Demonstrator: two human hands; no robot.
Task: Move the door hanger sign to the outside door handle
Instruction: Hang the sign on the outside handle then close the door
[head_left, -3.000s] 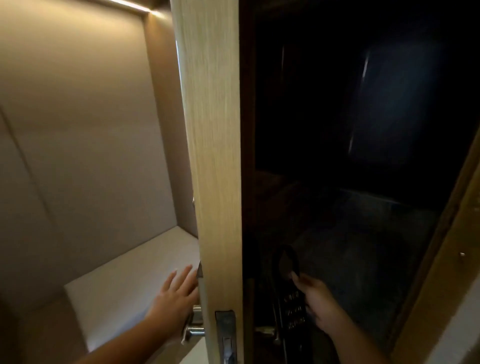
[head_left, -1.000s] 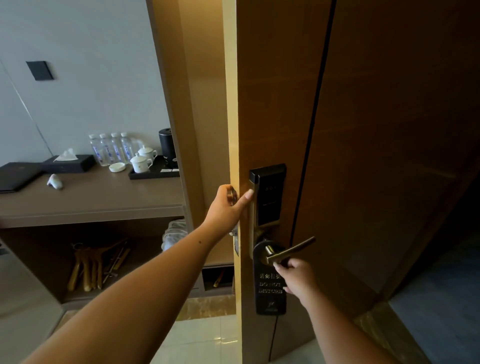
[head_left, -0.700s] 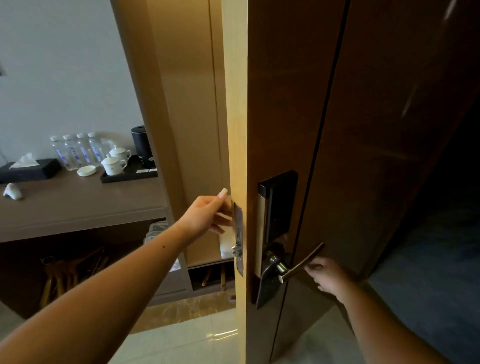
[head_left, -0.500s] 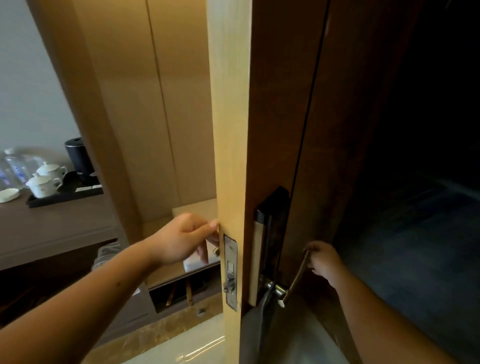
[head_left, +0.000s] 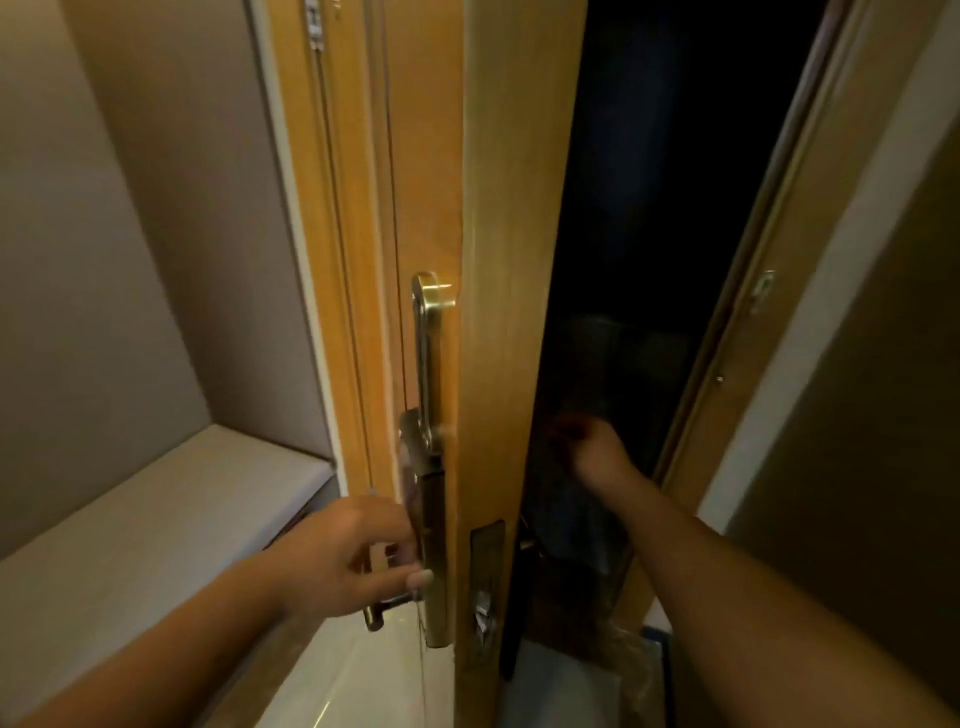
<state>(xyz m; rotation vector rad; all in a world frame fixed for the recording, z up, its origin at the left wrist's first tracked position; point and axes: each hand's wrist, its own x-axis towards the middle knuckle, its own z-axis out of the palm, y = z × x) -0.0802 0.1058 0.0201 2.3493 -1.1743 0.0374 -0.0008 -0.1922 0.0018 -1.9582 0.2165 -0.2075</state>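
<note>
- Head view: a wooden door (head_left: 511, 312) stands edge-on in the middle of the frame, with one arm reaching along each side of it.
- The left hand (head_left: 343, 556) is on the lit inner side of the door, its fingers curled loosely around the inside lever handle (head_left: 387, 608), with the thumb stretched toward the brass lock plate (head_left: 434, 467) just beyond the fingertips.
- Above this hand, the plate runs up the door face to a rounded top.
- To the right of the left thumb, set in the door's edge, is the metal latch plate (head_left: 485, 577).
- The right hand (head_left: 597, 457) reaches past the door's edge into the dark outer side, fingers bent and partly lost in shadow; whether they pinch anything cannot be told.
- The door hanger sign (head_left: 576, 525) shows only as a dim dark shape just below and in front of the right hand, close against the outer face of the door; the handle it hangs from is too dark to make out.
- Right of the right forearm stands the door frame (head_left: 769, 322), with a small metal strike fitting on it.
- Left of the left arm, a pale padded bench (head_left: 156, 519) sits against a plain wall.
</note>
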